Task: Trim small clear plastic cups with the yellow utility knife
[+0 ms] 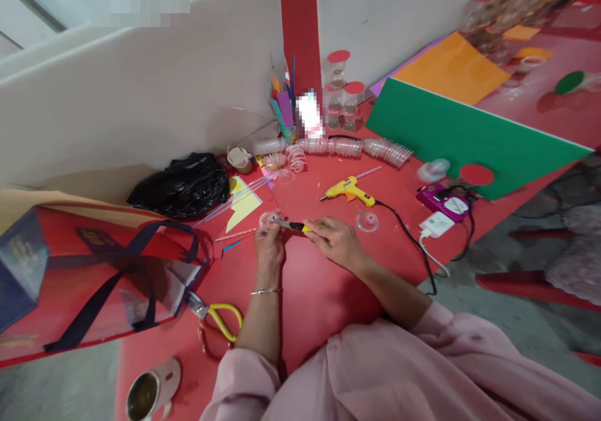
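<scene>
Holding one yellow-and-black cutter (297,226), one right hand (335,241), fingers closed round its handle; pinching one small clear plastic piece (269,219) at the cutter's grey end, one left hand (269,246); right of both, one clear lid (367,221) on one red table (314,289); beyond, one yellow glue gun (348,189); left of the forearms, one pair of scissors (224,322), one mug (154,386).

A white mug (169,374) of dark liquid sits at the near left corner of the red table (310,283). A large red-and-navy shopping bag (164,236) overlaps the left edge. Beyond it, a crumpled black plastic bag (183,186) lies beside the white partition (188,89).
</scene>
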{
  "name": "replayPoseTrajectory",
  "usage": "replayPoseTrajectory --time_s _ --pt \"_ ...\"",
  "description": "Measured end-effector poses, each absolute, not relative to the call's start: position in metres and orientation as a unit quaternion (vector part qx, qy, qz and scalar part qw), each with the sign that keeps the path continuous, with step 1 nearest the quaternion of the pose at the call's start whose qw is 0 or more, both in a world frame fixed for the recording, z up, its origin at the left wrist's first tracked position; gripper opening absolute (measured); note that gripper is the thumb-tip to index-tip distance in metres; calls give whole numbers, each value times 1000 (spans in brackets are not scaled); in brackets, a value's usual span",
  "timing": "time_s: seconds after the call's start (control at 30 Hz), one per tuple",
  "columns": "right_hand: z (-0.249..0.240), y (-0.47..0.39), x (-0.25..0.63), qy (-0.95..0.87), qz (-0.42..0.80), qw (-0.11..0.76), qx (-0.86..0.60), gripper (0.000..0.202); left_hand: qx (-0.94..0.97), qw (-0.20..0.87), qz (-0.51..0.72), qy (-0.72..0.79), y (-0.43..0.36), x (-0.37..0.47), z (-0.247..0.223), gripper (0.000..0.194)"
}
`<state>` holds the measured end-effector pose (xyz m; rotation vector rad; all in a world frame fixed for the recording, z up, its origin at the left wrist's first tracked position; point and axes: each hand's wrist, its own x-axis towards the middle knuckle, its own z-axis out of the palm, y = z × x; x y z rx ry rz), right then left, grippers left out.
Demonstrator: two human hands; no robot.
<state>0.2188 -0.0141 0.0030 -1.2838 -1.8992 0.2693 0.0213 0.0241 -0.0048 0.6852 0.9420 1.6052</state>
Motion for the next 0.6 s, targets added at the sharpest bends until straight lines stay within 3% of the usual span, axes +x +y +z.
replayPoseTrajectory --time_s 0.2,0.43,0.6 --pt "3 -13 220 -759 67 403 -506 31 278 547 682 398 23 24 -5 35" --pt "9 -14 222 -747 159 414 -496 31 291 538 689 387 27 24 -9 40" --pt "6 -13 221 -751 120 403 -508 30 285 529 688 407 26 23 -7 34"
